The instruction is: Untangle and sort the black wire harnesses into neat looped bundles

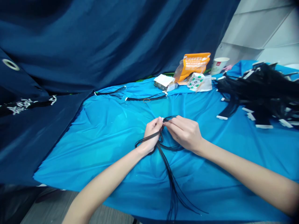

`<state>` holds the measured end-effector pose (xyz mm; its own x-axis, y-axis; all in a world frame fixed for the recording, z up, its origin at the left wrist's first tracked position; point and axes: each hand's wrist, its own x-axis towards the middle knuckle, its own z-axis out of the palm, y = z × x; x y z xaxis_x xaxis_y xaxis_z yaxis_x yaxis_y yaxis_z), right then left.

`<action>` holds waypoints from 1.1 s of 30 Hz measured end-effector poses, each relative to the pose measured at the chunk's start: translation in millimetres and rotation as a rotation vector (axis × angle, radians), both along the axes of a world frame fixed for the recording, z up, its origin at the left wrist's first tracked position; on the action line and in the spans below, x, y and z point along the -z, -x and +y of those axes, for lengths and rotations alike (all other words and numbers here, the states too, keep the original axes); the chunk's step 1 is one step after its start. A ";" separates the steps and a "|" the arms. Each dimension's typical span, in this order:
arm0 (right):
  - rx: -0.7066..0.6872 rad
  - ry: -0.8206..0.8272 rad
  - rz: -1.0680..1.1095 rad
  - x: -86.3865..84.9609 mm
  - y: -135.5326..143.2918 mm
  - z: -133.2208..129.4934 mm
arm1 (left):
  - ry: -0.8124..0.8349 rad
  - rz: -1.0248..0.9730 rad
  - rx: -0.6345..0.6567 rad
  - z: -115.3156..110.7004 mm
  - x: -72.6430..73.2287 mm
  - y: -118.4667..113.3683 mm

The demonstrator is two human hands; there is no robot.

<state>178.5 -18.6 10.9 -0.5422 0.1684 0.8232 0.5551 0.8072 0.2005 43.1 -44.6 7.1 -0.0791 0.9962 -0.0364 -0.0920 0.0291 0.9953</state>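
Note:
A bundle of thin black wires (171, 179) loops around my left wrist, and its loose ends trail down over the blue cloth toward the front edge. My left hand (152, 133) is closed on the bundle, thumb and index finger pinching near a small white piece (163, 119) at its end. Close on the right, my right hand (185, 130) is closed on the same wires beside that white piece. The fingertips of both hands nearly touch. What lies inside the palms is hidden.
Black cables with white connectors (263, 90) are heaped at the right. Behind the hands are two wire bundles, a small box (164, 82), an orange pouch (195, 67), a white-green packet (198, 81) and a paper cup (219, 65). A dark curtain (105, 40) hangs behind.

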 end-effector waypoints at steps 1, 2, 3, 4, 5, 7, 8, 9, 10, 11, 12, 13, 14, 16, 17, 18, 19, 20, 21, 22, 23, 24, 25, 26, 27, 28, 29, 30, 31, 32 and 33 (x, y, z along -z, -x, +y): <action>-0.001 -0.001 -0.003 0.4 -0.2 0.4 | 0.004 0.003 0.002 0.0 -0.1 0.0; 0.000 0.002 -0.006 0.9 -0.3 1.0 | 0.009 0.003 0.005 -0.1 -0.5 -0.2; 0.002 0.007 -0.008 1.6 -0.4 1.7 | 0.013 -0.002 0.009 0.0 -0.9 -0.5; 0.005 0.018 -0.009 2.3 -0.4 2.6 | 0.019 -0.012 0.016 0.1 -1.5 -0.8; 0.009 0.032 -0.011 2.8 -0.2 3.5 | 0.027 -0.026 0.023 0.4 -2.0 -1.0; 0.018 0.064 -0.020 3.3 0.7 4.6 | 0.042 -0.060 0.034 1.7 -2.1 -0.8; 0.021 0.078 -0.016 3.2 1.3 4.5 | 0.048 -0.078 0.036 2.6 -1.7 -0.1; 0.022 0.090 -0.005 2.8 2.0 3.9 | 0.051 -0.096 0.033 3.8 -1.0 1.0; 0.011 0.098 0.010 2.4 2.7 2.7 | 0.052 -0.117 0.026 5.1 -0.1 2.4; -0.017 0.099 0.023 2.1 3.3 1.3 | 0.054 -0.143 0.017 6.5 0.8 4.2; -0.069 0.091 0.030 2.0 3.7 -0.4 | 0.061 -0.174 0.007 7.9 1.7 6.3; -0.143 0.073 0.025 2.3 3.9 -2.0 | 0.073 -0.204 -0.004 9.2 2.4 8.3; -0.225 0.050 0.002 2.9 4.0 -3.5 | 0.090 -0.227 -0.014 10.3 2.8 10.3; -0.366 0.005 -0.078 4.5 3.6 -5.5 | 0.125 -0.244 -0.037 12.0 2.4 13.6; -0.404 -0.010 -0.122 5.2 3.3 -6.0 | 0.136 -0.238 -0.048 12.4 1.8 14.7; -0.420 -0.018 -0.161 5.6 3.0 -6.2 | 0.140 -0.228 -0.058 12.7 1.0 15.4; -0.424 -0.027 -0.193 5.5 2.6 -6.2 | 0.141 -0.218 -0.064 12.7 0.2 15.8; -0.424 -0.040 -0.214 5.0 2.5 -6.1 | 0.143 -0.213 -0.069 12.7 -0.6 15.9; -0.426 -0.058 -0.226 4.2 2.4 -6.1 | 0.147 -0.209 -0.071 12.5 -1.2 15.8; -0.431 -0.077 -0.231 3.3 2.6 -6.0 | 0.154 -0.208 -0.073 12.3 -1.7 15.6; -0.440 -0.095 -0.231 2.4 3.0 -6.0 | 0.161 -0.210 -0.073 12.2 -2.0 15.3; -0.451 -0.109 -0.227 1.8 3.4 -6.1 | 0.168 -0.213 -0.073 12.0 -2.1 15.1; -0.461 -0.118 -0.223 1.5 4.0 -6.2 | 0.172 -0.217 -0.073 11.9 -2.1 14.9; -0.467 -0.124 -0.218 1.5 4.4 -6.3 | 0.173 -0.220 -0.073 11.8 -2.1 14.7; -0.470 -0.129 -0.217 1.7 4.7 -6.5 | 0.173 -0.224 -0.074 11.8 -2.1 14.6; -0.468 -0.133 -0.221 1.9 4.8 -6.7 | 0.174 -0.228 -0.075 11.7 -2.1 14.5; -0.464 -0.135 -0.230 2.0 4.7 -6.9 | 0.178 -0.233 -0.075 11.7 -2.2 14.4; -0.461 -0.139 -0.241 2.0 4.4 -7.0 | 0.183 -0.239 -0.075 11.6 -2.2 14.3; -0.461 -0.146 -0.251 1.7 4.1 -7.1 | 0.189 -0.245 -0.072 11.6 -2.2 14.2; -0.463 -0.155 -0.260 1.3 3.7 -7.1 | 0.195 -0.252 -0.069 11.6 -2.2 14.1; -0.466 -0.165 -0.267 0.9 3.4 -7.0 | 0.200 -0.257 -0.064 11.6 -2.2 14.1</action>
